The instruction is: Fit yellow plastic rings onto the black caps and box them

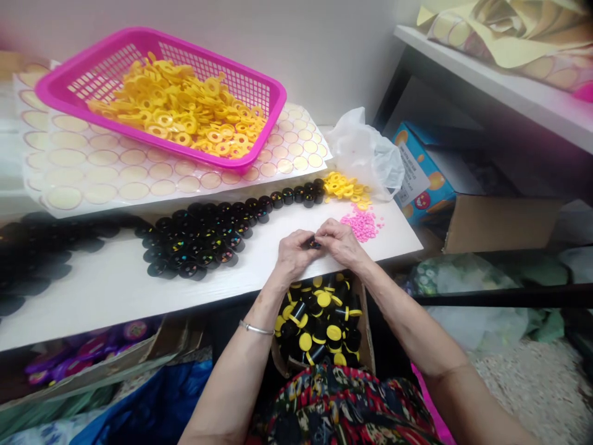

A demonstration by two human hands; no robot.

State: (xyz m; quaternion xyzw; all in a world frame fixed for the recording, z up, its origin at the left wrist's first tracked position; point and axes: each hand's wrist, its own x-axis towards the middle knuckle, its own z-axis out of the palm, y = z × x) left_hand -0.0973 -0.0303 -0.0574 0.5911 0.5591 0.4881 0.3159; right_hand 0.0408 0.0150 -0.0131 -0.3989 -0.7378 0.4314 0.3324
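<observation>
My left hand (295,252) is closed around a small black pot (314,243) just above the front edge of the white table. Against the pot's right side, my right hand (339,240) has its fingers pinched together; what they hold, if anything, is hidden. Beside my right hand lies a pile of small pink pieces (364,224). Behind that is a heap of yellow ring-shaped pieces (345,187). To the left stand many black pots (199,238) in a cluster, with bits of colour inside. Below my hands, a cardboard box (365,334) holds black pots with yellow lids (324,299).
A pink basket (273,108) full of yellow ring pieces rests on sheets of oval stickers (178,184) at the back. A crumpled clear plastic bag (365,148) sits at the table's right corner. To the right are a blue carton (419,176) and a white shelf (491,74).
</observation>
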